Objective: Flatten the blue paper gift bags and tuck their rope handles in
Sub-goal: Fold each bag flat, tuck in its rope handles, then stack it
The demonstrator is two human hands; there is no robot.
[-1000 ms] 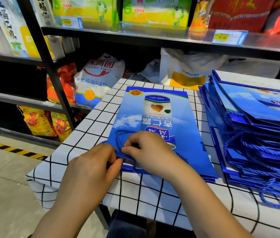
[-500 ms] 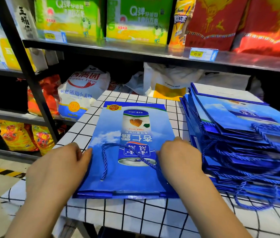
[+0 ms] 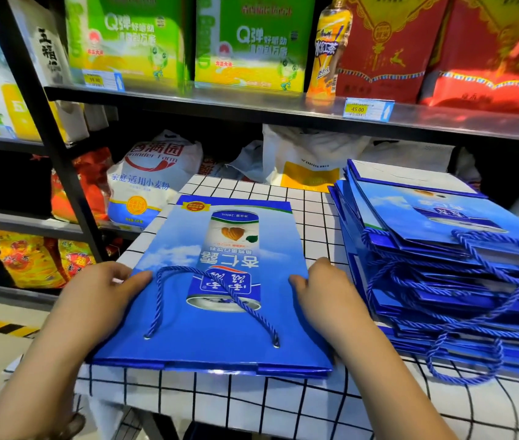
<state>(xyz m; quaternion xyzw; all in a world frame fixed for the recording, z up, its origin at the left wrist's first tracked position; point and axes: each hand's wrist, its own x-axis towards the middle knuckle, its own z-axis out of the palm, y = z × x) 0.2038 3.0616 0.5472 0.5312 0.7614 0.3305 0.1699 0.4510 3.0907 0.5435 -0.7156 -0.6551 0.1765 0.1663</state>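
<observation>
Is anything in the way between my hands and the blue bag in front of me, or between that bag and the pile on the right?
Nothing visible. The left hand and right hand hold the bag by its side edges. Between it and the pile lies only checked tablecloth, beside the right hand.

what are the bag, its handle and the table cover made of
Bag: coated paper, glossy; light glints off its folded near edge and the print looks smooth.
Handle: twisted blue cord, probably synthetic; the strands show and it has a slight sheen.
Table cover: thin cloth or plastic sheet, matte; it drapes over the edge in soft folds.
</observation>
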